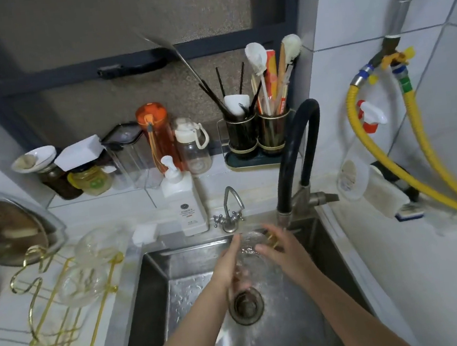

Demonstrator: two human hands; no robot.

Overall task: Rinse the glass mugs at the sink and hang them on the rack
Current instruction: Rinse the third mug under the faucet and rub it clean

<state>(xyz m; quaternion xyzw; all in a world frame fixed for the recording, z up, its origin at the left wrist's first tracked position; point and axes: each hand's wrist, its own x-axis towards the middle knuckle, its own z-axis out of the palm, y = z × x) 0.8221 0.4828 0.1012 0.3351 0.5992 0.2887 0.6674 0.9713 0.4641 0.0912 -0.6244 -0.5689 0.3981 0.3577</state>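
Glass mug (251, 250): rinse step, gripped by both hands, left hand (228, 265) and right hand (280, 247), over the sink (150, 293).
Next: carry it left to the gold rack (67, 316), hook its handle.

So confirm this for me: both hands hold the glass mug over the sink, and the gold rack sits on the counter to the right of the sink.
Wrong side. In the head view the gold rack sits on the counter left of the sink. The rest stands: left hand and right hand hold the glass mug over it.
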